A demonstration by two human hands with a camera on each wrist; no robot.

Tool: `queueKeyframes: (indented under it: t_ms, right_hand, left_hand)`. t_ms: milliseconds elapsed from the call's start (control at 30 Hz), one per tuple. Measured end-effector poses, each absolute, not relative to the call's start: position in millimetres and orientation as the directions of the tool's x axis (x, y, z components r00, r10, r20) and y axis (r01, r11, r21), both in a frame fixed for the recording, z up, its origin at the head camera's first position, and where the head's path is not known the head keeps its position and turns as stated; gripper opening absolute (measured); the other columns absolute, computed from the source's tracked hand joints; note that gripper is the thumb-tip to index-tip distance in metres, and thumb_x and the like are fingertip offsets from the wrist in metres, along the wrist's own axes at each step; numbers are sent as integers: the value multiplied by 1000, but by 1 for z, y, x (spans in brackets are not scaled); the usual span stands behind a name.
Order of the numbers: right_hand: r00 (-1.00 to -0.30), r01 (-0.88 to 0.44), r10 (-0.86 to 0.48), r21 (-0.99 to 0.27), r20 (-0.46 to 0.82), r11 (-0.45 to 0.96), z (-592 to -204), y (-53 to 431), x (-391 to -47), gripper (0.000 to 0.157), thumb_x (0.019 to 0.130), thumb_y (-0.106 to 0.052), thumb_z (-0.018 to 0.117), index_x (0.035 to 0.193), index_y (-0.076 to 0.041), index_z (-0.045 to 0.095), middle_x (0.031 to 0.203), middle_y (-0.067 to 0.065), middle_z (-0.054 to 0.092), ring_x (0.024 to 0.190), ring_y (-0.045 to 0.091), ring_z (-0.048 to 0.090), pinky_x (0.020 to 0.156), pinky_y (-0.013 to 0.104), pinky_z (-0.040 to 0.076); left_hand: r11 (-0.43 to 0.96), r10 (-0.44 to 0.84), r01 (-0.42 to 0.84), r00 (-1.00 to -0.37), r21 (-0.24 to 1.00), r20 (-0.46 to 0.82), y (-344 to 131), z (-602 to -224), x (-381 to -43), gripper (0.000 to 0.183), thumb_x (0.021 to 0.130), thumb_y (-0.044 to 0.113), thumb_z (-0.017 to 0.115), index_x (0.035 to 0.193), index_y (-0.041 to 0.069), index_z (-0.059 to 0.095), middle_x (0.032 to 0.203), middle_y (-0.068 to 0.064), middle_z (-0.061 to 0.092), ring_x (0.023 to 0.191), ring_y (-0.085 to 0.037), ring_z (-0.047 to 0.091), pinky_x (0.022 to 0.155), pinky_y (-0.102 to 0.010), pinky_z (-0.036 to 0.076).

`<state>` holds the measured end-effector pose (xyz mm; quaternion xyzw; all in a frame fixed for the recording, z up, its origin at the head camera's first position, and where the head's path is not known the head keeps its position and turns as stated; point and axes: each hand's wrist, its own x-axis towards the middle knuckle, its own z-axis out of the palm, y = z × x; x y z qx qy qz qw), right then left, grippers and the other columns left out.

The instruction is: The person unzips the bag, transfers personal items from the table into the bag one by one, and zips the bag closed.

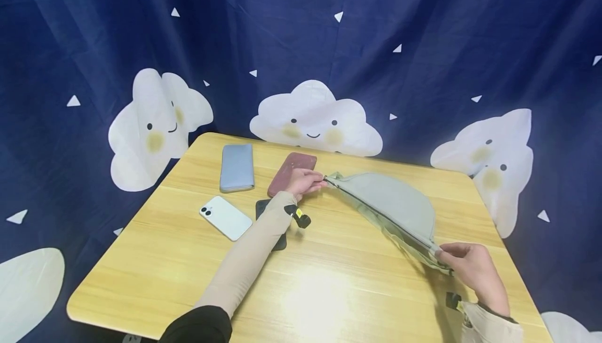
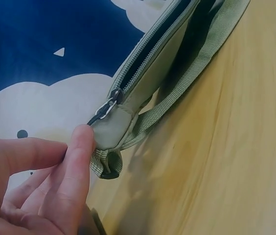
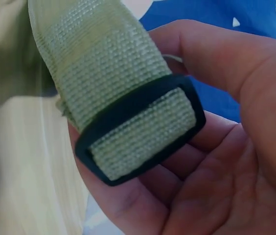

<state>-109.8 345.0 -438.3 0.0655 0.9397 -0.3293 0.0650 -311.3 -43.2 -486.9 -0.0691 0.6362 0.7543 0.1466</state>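
A pale green waist bag (image 1: 395, 199) is stretched between both hands over the right half of the table. With thumb and forefinger, my left hand (image 1: 303, 182) pinches the dark zipper pull (image 2: 98, 116) at the bag's far end. In the left wrist view the zipper teeth (image 2: 152, 55) stand apart behind the slider. My right hand (image 1: 476, 272) grips the bag's near right end between thumb and fingers. Close to the right wrist camera, a green webbing strap (image 3: 103, 63) with a black slide buckle (image 3: 128, 104) hangs in front of that palm.
On the wooden table (image 1: 155, 259), a blue wallet (image 1: 237, 167) and a white phone (image 1: 227, 218) lie at left. A dark red wallet (image 1: 284, 171) is partly behind my left hand. My left forearm covers part of a black phone (image 1: 279, 243). A blue cloud-print curtain (image 1: 301, 34) hangs behind.
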Motion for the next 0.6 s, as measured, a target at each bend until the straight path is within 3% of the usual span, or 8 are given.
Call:
queueKeyframes:
  t_ms: [167, 367, 600]
  right_hand:
    - [-991, 101, 24, -600, -135, 794, -440, 329, -109, 32, 88, -26, 71, 106, 1, 73, 95, 15, 76, 79, 13, 68, 66, 25, 54]
    - [-981, 104, -17, -595, -194, 797, -442, 308, -105, 23, 86, -22, 72, 97, -1, 72, 90, 10, 75, 77, 15, 67, 63, 29, 55]
    - [-972, 108, -36, -580, -231, 808, -445, 289, -99, 26, 85, -24, 73, 96, 0, 70, 88, 9, 74, 74, 15, 66, 61, 28, 56]
  left_hand:
    - [-145, 88, -281, -959, 949, -270, -47, -482, -312, 38, 89, 2, 67, 125, -9, 61, 99, -21, 74, 84, -21, 76, 89, -34, 58]
    - [-121, 59, -255, -967, 959, -249, -47, -479, -312, 36, 90, 2, 66, 124, -9, 62, 104, -24, 73, 92, -28, 75, 88, -34, 59]
    - [-108, 70, -249, -967, 962, -243, -39, -485, -316, 35, 90, 1, 65, 123, -11, 61, 110, -27, 71, 75, -14, 75, 79, -26, 61]
